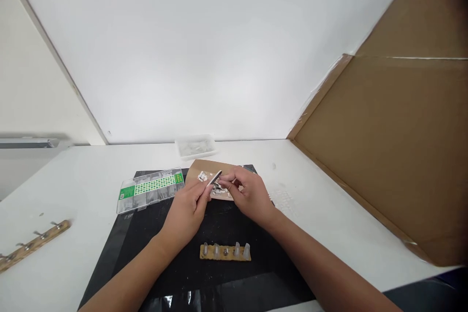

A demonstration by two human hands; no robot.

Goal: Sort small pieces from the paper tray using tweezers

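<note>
My left hand (185, 208) is closed around a slim nail file (215, 178), dark on one face with a pale edge, its free end pointing up and right. Close beside the file's tip, my right hand (251, 194) has its thumb and fingertips pinched together; whatever small thing they hold is too hidden to make out. Beneath both hands lies a tan sheet (200, 165) scattered with small white pieces (202, 176). Nearer to me on the black mat (153, 268), a short wooden strip (212, 257) carries several clear nail tips (247, 251) standing upright.
A clear compartment box (150, 189) with a green label lies left of the sheet. Against the wall stands a white plastic tray (196, 148) with clear pieces inside. At far left is another wooden strip (34, 244) with metal pegs. Brown cardboard (383, 146) borders the right side.
</note>
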